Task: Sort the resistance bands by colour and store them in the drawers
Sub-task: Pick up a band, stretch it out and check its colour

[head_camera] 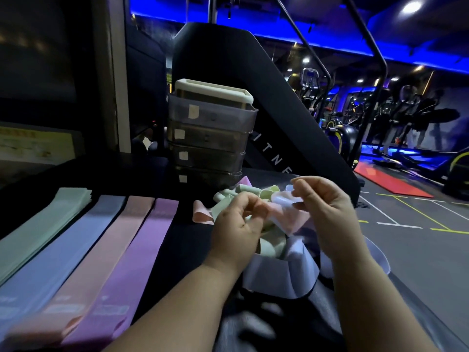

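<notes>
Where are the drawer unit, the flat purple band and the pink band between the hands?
drawer unit (210, 138), head view, second drawer front
flat purple band (139, 257), head view, middle
pink band (291, 221), head view, hanging part

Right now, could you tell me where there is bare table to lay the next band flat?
A bare dark strip runs between the purple band and the left hand. More bare table lies behind the flat bands, left of the drawers. The pile before the drawers is crowded.

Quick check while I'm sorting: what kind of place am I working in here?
Most likely a gym: cardio machines line the right side, a red floor mat lies before them, and resistance bands are laid out by colour at the left.
</notes>
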`<state>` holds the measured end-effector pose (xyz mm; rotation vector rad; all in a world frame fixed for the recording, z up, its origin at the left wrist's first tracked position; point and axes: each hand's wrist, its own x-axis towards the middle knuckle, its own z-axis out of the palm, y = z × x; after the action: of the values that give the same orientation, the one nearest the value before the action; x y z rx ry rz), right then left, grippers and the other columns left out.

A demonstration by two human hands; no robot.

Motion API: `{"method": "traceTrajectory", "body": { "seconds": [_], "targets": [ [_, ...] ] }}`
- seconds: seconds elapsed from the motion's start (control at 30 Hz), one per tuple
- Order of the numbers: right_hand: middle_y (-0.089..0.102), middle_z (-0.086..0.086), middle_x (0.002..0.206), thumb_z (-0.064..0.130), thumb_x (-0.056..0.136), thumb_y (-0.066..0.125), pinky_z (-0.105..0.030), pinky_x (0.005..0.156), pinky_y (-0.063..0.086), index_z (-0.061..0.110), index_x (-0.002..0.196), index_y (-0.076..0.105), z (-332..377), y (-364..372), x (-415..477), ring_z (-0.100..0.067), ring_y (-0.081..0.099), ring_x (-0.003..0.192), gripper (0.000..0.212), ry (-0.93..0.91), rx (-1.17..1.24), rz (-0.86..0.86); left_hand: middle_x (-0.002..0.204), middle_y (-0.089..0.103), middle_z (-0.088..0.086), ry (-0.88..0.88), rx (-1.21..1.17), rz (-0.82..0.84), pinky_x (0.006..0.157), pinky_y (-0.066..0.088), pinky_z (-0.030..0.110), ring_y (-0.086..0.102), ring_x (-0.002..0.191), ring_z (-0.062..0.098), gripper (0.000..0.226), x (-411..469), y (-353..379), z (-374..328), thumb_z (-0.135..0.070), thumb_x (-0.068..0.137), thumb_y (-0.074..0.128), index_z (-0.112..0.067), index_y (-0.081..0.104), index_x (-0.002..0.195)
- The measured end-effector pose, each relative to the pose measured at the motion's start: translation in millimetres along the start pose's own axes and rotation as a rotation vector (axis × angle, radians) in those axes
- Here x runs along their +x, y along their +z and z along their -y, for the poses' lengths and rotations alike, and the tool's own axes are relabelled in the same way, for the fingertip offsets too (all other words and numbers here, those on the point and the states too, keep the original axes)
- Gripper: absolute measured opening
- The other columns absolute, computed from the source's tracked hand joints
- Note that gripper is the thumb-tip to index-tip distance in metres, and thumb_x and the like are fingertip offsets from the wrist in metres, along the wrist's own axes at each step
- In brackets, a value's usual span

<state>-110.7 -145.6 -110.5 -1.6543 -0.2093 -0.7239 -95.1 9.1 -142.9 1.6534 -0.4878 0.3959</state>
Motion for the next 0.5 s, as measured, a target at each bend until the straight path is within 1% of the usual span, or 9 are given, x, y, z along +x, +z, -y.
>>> {"method": "traceTrajectory", "body": {
  "seconds": [0.03, 0.1, 0.17, 0.2, 0.23, 0.3, 0.37, 0.43, 0.5],
  "targets": [
    [0.071, 0.007, 0.083, 0.032, 0.084, 0.072, -0.02, 0.073, 0.049, 0.019, 0.089, 0.071, -0.4, -6.6, 2.5, -0.005, 0.062, 0.078, 0.014, -0.027, -0.049, -0.031, 0.07, 0.061, -0.014, -0.011, -0.017, -0.02, 0.07, 0.04, 0.003, 0.048, 0.079, -0.026, 0.007, -0.8, -3.0, -4.3, -0.012, 0.092, 0.061, -0.016, 0.065, 0.089],
    [0.071, 0.008, 0.086, 0.03, 0.089, 0.069, -0.021, 0.078, 0.047, 0.024, 0.086, 0.071, -2.6, -18.6, 6.6, -0.006, 0.062, 0.083, 0.006, -0.035, -0.155, -0.08, 0.069, 0.065, -0.014, -0.047, -0.111, -0.074, 0.084, 0.044, 0.008, 0.057, 0.08, -0.015, 0.013, 1.0, -6.6, -5.5, -0.011, 0.093, 0.058, -0.018, 0.064, 0.085],
    [0.072, 0.007, 0.09, 0.027, 0.09, 0.066, -0.02, 0.077, 0.047, 0.026, 0.085, 0.071, -9.3, -25.1, 9.4, -0.008, 0.063, 0.088, 0.007, 0.032, -0.224, -0.078, 0.069, 0.068, -0.011, -0.09, -0.21, -0.117, 0.102, 0.046, 0.046, 0.066, 0.096, 0.016, 0.013, 4.3, -8.7, -0.9, -0.029, 0.091, 0.057, -0.026, 0.061, 0.079],
    [0.072, 0.006, 0.092, 0.028, 0.09, 0.067, -0.022, 0.078, 0.047, 0.026, 0.086, 0.071, -13.7, -26.4, 10.7, -0.011, 0.065, 0.092, 0.006, 0.08, -0.233, -0.052, 0.065, 0.066, -0.01, -0.101, -0.245, -0.13, 0.104, 0.04, 0.058, 0.062, 0.104, 0.033, 0.013, 5.5, -9.8, 0.0, -0.039, 0.085, 0.056, -0.029, 0.061, 0.078],
    [0.073, 0.006, 0.096, 0.03, 0.089, 0.068, -0.025, 0.083, 0.048, 0.026, 0.087, 0.073, -18.5, -27.0, 11.7, -0.013, 0.066, 0.097, 0.006, 0.132, -0.241, -0.015, 0.063, 0.062, -0.008, -0.107, -0.253, -0.145, 0.103, 0.038, 0.063, 0.057, 0.108, 0.042, 0.016, 6.0, -11.6, 0.0, -0.045, 0.079, 0.054, -0.032, 0.061, 0.077],
    [0.072, 0.011, 0.103, 0.041, 0.084, 0.073, -0.032, 0.094, 0.048, 0.033, 0.091, 0.074, -26.9, -26.9, 11.7, -0.011, 0.065, 0.106, 0.011, 0.194, -0.302, 0.065, 0.064, 0.054, -0.004, -0.12, -0.296, -0.198, 0.088, 0.051, 0.049, 0.057, 0.089, 0.035, 0.014, 6.2, -15.8, -3.5, -0.043, 0.073, 0.052, -0.032, 0.061, 0.069],
    [0.07, 0.017, 0.108, 0.049, 0.078, 0.074, -0.03, 0.096, 0.047, 0.038, 0.098, 0.073, -30.8, -26.8, 10.3, -0.005, 0.062, 0.108, 0.023, 0.218, -0.401, 0.131, 0.059, 0.047, -0.006, -0.134, -0.398, -0.212, 0.058, 0.044, 0.027, 0.047, 0.061, 0.013, 0.014, 6.1, -19.1, -9.0, -0.031, 0.072, 0.05, -0.031, 0.06, 0.062],
    [0.068, 0.018, 0.109, 0.046, 0.078, 0.075, -0.023, 0.089, 0.044, 0.034, 0.105, 0.072, -30.1, -24.4, 8.4, -0.002, 0.06, 0.106, 0.029, 0.23, -0.504, 0.165, 0.059, 0.046, -0.008, -0.164, -0.458, -0.186, 0.054, 0.037, 0.024, 0.042, 0.057, 0.007, 0.017, 6.2, -22.2, -10.4, -0.027, 0.07, 0.047, -0.032, 0.06, 0.06],
    [0.067, 0.018, 0.106, 0.043, 0.077, 0.076, -0.017, 0.081, 0.04, 0.032, 0.106, 0.072, -29.4, -20.4, 7.1, -0.001, 0.059, 0.102, 0.031, 0.214, -0.611, 0.169, 0.077, 0.053, 0.001, -0.178, -0.47, -0.174, 0.062, 0.041, 0.029, 0.049, 0.07, 0.014, 0.013, 7.8, -23.2, -7.0, -0.033, 0.069, 0.05, -0.032, 0.061, 0.064]
  ]
}}
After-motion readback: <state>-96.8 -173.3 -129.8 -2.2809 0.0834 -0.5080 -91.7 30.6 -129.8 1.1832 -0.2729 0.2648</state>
